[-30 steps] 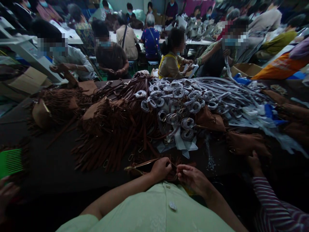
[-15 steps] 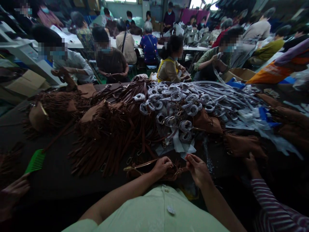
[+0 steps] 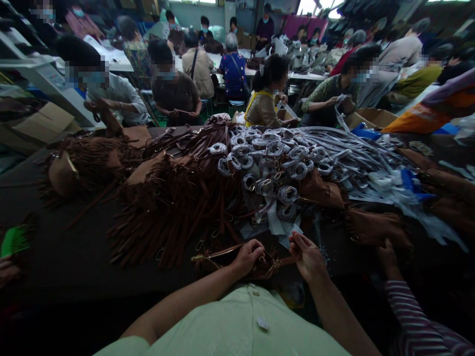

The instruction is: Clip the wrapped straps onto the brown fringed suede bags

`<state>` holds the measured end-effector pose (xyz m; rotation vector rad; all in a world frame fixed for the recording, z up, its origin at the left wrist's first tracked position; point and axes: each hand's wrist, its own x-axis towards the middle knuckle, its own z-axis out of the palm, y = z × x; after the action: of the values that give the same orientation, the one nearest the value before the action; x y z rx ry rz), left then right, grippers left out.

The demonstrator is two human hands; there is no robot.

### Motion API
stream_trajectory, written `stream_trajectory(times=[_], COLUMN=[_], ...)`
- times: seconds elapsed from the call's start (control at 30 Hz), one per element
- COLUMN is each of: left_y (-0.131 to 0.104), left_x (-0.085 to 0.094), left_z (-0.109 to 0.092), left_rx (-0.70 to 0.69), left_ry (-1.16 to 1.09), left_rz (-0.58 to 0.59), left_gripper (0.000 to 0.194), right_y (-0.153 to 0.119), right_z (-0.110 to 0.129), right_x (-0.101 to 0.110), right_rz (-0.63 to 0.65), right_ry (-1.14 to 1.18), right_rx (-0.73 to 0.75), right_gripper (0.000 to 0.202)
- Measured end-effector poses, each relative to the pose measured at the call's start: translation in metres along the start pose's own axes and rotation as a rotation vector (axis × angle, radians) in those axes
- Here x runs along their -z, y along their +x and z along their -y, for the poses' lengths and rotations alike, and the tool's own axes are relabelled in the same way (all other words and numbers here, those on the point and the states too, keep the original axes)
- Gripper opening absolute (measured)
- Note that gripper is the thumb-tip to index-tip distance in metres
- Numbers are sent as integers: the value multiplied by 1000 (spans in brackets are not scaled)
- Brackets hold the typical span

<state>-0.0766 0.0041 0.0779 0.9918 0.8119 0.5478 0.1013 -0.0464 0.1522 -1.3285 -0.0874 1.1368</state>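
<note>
A small brown handbag (image 3: 215,264) with a gold zipper lies close to my body at the table's near edge, its top unzipped. My left hand (image 3: 250,257) reaches over the opening, with fingers closed on the bag's edge near its right end. Just to the right, my right hand (image 3: 306,254) is raised with thumb and forefinger pinched together; what they pinch is too small to make out. A short brown strap (image 3: 285,260) runs from the bag's end toward my right palm. Behind my hands lie white paper strips (image 3: 276,222) and straps coiled in clear wrapping (image 3: 287,194).
Fringed brown bags (image 3: 148,178) and loose brown straps (image 3: 163,237) are heaped on the left. Long wrapped straps (image 3: 334,138) spread at the back right. A co-worker's hand (image 3: 388,257) touches another brown bag (image 3: 378,227) at right. Another person's green comb (image 3: 15,241) is at far left.
The co-worker's green comb has moved left, away from the brown strap it was at. My two hands have hardly moved, staying at the bag.
</note>
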Motion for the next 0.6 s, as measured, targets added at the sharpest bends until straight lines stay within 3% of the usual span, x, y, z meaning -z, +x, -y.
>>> stream_trajectory(times=[0.13,0.27,0.33,0.47,0.6], left_y=[-1,-3,-3,-4,-6], left_x=[1,4,6,6,5], left_z=[2,6,7,3,-2], left_rx=[0,-38,-56,-46,-32], left_ry=[74,106,85,-17,-38], left_rz=[29,80,49,-52,-18], left_gripper=[17,16,16,28,28], right_y=[-3,-12,-16,-17,-15], right_z=[-15,-37,-45,-50,-51], right_x=[-1,-6,-8,-8,-6], right_rz=[61,242,303,301,305], right_ry=[-353,-747,-821,-851,-865], right_rx=[40,53,69,69,66], right_gripper=[36,31,31,35,33])
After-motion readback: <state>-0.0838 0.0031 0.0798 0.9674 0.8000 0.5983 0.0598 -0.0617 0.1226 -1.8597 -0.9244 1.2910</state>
